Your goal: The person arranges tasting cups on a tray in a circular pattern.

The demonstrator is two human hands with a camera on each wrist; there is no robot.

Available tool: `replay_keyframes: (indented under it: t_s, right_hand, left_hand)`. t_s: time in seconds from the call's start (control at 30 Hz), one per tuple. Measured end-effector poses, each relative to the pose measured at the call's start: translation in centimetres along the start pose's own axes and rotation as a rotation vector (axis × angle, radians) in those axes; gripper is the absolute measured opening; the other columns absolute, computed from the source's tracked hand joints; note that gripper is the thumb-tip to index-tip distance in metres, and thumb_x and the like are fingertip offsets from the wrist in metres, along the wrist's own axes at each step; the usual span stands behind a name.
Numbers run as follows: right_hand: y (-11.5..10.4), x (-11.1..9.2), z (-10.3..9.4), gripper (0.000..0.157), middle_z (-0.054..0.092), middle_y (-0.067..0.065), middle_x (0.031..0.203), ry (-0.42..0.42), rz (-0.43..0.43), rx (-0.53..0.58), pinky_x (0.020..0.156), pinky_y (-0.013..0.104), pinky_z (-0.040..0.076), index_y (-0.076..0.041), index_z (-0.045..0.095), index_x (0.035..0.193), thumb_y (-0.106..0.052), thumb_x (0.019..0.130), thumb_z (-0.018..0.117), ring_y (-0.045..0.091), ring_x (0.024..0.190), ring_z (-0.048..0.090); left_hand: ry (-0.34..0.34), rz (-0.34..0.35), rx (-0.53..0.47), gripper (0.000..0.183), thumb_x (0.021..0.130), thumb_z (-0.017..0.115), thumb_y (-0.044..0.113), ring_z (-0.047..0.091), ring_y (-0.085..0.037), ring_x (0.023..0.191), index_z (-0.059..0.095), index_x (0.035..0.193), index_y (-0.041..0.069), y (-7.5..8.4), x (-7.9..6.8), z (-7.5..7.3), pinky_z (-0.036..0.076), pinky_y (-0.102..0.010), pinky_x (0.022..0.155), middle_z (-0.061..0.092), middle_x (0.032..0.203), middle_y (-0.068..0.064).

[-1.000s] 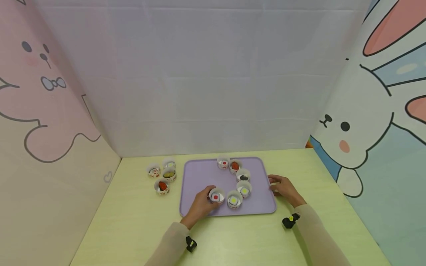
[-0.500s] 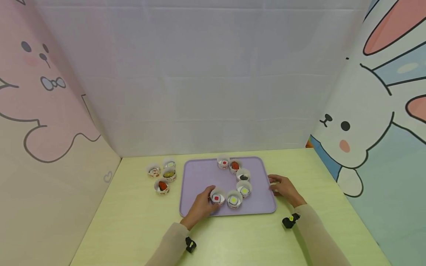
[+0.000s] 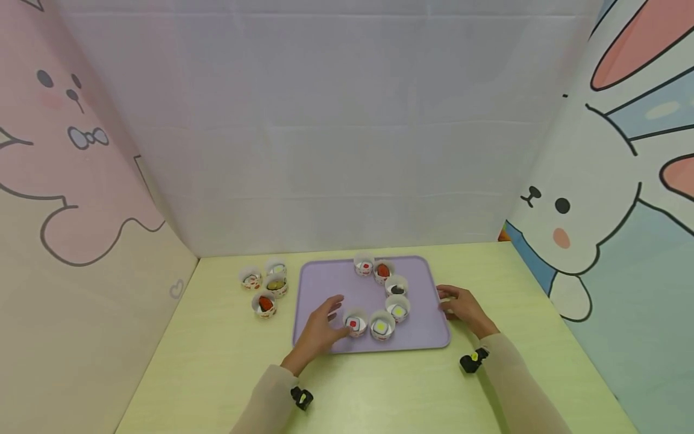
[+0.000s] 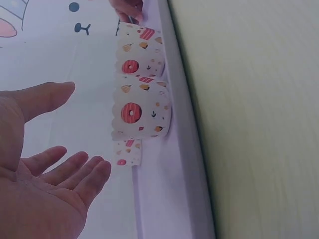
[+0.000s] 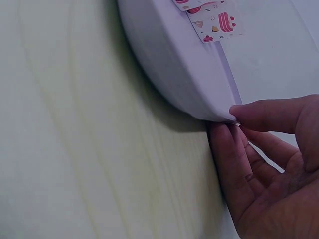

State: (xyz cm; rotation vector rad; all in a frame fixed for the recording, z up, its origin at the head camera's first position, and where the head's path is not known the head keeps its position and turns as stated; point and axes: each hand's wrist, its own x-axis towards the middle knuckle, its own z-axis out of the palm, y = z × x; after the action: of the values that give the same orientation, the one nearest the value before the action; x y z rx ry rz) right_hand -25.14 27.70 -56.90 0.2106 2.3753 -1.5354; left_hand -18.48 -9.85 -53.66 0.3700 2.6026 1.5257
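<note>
My left hand (image 3: 316, 336) is spread beside a paper baking cup (image 3: 355, 328) holding a white piece with a red square, thumb near its rim and fingers apart from it. In the left wrist view this patterned cup (image 4: 142, 110) stands upright on the tray with nothing in the hand's grasp. At the tray's right edge, my right hand (image 3: 465, 308) pinches the rim of the purple tray (image 3: 325, 280); the right wrist view has the thumb (image 5: 259, 113) on top and fingers below. Other cups, including one with a yellow-green square (image 3: 381, 328), curve along the tray.
Left of the tray, several more cups stand on the pale table (image 3: 217, 361), one with a red-orange piece (image 3: 265, 304) and one with an olive-green piece (image 3: 276, 285). A white sheet (image 3: 336, 150) rises behind, with printed cartoon panels at both sides.
My left hand first shifts the red-square cup slightly toward its neighbour, then lets go and draws back left with fingers spread. The right hand stays at the tray's edge.
</note>
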Motion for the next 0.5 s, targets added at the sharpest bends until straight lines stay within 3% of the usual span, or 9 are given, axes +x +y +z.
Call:
replay_keyframes:
  t_s: [0.17,0.5]
  right_hand:
    - [0.0,0.0,0.0,0.057,0.05,0.023,0.137,0.001,-0.003,0.0,0.074,0.031,0.054,-0.004,0.046,0.145,-0.005,0.091,0.062,0.023,0.099,0.06]
    - [0.0,0.0,0.0,0.057,0.05,0.023,0.137,0.0,0.001,0.007,0.074,0.031,0.055,-0.005,0.046,0.145,-0.005,0.091,0.062,0.023,0.1,0.06]
  left_hand:
    - [0.045,0.043,-0.017,0.07,0.081,0.078,0.01,0.05,-0.036,0.133,0.046,0.143,0.007,0.5,-0.2,-1.3,0.046,-0.046,0.104,0.049,0.147,-0.016]
    - [0.138,0.02,-0.035,0.067,0.081,0.08,0.017,0.05,-0.032,0.135,0.05,0.141,0.014,1.2,-0.7,-4.1,0.046,-0.046,0.105,0.053,0.145,-0.009]
